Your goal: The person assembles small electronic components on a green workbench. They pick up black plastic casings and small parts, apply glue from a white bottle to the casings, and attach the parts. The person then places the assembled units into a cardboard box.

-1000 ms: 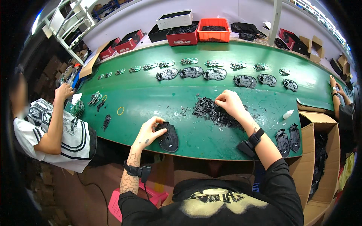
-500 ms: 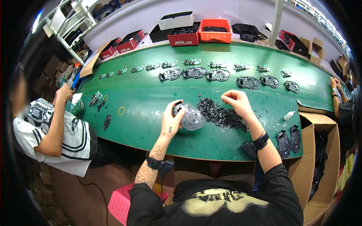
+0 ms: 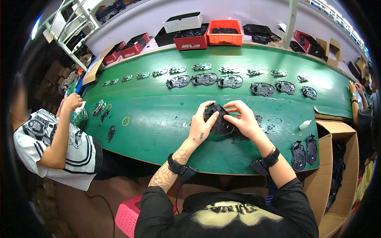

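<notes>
My left hand (image 3: 201, 125) grips a black plastic mouse base (image 3: 222, 126), its thumb across the inner face. The base is tilted up above the green bench. My right hand (image 3: 243, 119) is at its upper right, thumb and fingers bent and touching the base. Whatever sits between those fingertips is too small or hidden to make out. Behind and below both hands lies a pile of small black plastic pieces (image 3: 258, 119), mostly covered now. Several more mouse bases (image 3: 204, 79) lie in a row further back, with green circuit boards (image 3: 201, 66) behind them.
Two mouse bases (image 3: 298, 156) lie at the right edge near a small white bottle (image 3: 305, 125) and an open cardboard box (image 3: 331, 174). An orange bin (image 3: 225, 38) and red boxes (image 3: 191, 43) line the back. Another person (image 3: 59, 139) works at left, handling boards.
My left hand has brought the mouse base rightward, over the pile, and turned it. My right hand has moved from above the pile to touch the base.
</notes>
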Motion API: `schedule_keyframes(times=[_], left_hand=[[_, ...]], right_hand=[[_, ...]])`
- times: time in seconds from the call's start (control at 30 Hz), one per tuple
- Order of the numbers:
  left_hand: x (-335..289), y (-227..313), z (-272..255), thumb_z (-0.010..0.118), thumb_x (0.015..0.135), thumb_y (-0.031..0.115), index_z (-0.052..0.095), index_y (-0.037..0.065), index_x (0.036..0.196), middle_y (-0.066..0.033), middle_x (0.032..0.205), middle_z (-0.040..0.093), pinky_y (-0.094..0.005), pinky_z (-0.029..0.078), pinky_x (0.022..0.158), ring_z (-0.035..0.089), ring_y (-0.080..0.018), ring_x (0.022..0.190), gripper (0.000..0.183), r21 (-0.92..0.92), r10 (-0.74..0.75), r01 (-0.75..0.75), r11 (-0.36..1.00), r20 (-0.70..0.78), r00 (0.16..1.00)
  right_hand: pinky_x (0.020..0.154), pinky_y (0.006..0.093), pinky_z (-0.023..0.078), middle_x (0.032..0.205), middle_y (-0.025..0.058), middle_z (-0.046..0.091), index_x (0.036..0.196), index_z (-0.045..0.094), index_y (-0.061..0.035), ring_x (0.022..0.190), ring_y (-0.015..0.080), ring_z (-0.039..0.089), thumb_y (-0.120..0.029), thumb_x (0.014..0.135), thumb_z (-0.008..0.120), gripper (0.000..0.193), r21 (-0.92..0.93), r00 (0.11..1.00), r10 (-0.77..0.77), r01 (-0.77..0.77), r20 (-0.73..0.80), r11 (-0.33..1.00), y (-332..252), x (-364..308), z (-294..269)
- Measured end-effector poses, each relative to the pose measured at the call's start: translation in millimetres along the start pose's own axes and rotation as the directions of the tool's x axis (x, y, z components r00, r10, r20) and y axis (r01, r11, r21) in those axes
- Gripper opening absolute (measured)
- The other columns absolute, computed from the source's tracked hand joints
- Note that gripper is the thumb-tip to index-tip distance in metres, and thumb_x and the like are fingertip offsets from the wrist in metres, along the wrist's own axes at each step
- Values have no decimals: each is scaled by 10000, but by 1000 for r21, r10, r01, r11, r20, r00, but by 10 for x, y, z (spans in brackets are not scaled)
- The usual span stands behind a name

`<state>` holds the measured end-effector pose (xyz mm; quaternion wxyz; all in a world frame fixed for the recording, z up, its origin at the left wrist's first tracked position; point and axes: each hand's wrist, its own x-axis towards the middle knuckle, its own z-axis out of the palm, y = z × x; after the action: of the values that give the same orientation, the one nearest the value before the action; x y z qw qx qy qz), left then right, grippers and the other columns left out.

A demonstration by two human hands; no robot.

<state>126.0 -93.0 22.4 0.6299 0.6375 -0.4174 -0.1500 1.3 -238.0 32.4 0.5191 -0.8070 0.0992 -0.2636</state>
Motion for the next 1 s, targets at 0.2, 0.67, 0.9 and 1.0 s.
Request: schedule_keyframes(times=[0.2,0.67,0.9,1.0], left_hand=[[-6,-23,-98,624,918,120,500,32,1276,-62,1122,580,-249,475,863,564,-108,1001,389,-41,-87,91,995,99,991],[318,21,-321,751,777,201,629,21,1014,-64,867,551,-286,466,696,547,-169,772,322,401,137,-147,904,54,989],[1121,-739,-1677,752,795,281,655,-6,998,-106,872,648,-318,502,728,606,-185,759,365,617,252,83,783,-436,864],[1258,-1278,-2416,765,765,316,648,7,938,-132,913,636,-368,491,743,607,-249,796,373,606,238,261,751,-618,750]], right_hand=[[813,269,517,978,93,653,1296,502,-47,893,120,620,7,848,637,471,428,957,176,-262,231,865,-55,36,-32],[709,241,518,942,91,693,1317,503,-38,781,118,639,-99,847,684,507,375,946,310,-321,91,870,-41,65,-2],[685,253,493,876,71,685,1246,547,-34,752,116,643,-176,902,647,386,313,962,237,-185,-136,932,62,145,-121],[684,253,502,840,74,685,1182,580,-18,748,116,644,-146,903,637,312,282,977,156,-111,-144,953,86,142,-74]])
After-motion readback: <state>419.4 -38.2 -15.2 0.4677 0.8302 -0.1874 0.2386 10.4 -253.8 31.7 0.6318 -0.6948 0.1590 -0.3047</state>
